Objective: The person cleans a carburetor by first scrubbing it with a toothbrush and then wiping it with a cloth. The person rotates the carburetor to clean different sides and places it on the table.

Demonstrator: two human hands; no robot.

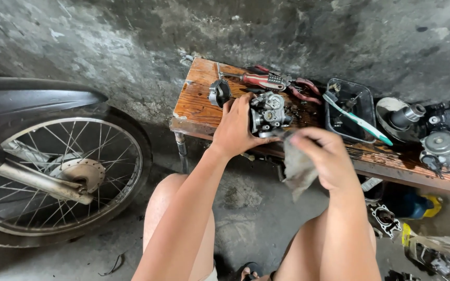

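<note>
We are seeing two bare hands: one left hand and one right hand. We are counting one metal carburetor, one grey rag, and one wooden bench. We are noting one red-handled screwdriver, one pair of red-handled pliers, one black tray and one toothbrush. We are counting one engine part at the bench's far end, and one spoked motorcycle wheel.
</note>
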